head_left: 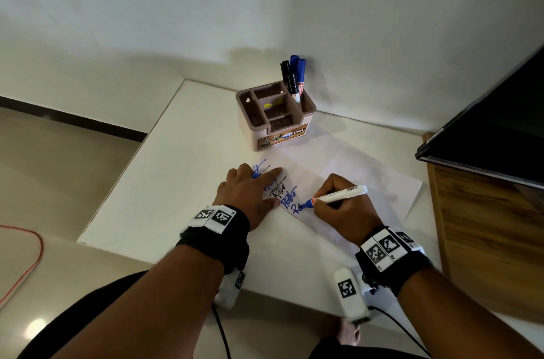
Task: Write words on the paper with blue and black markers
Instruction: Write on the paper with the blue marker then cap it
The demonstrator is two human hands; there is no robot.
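A left hand (250,197) lies flat, fingers straight, pinning the thin, light paper (368,179), which looks apt to slide, while the right hand (346,213) pinches a light, rigid blue marker (338,195) low on its barrel, tip on the sheet. The smooth white table (176,182) holds a marker caddy (275,120) beside a pale wall (176,20).
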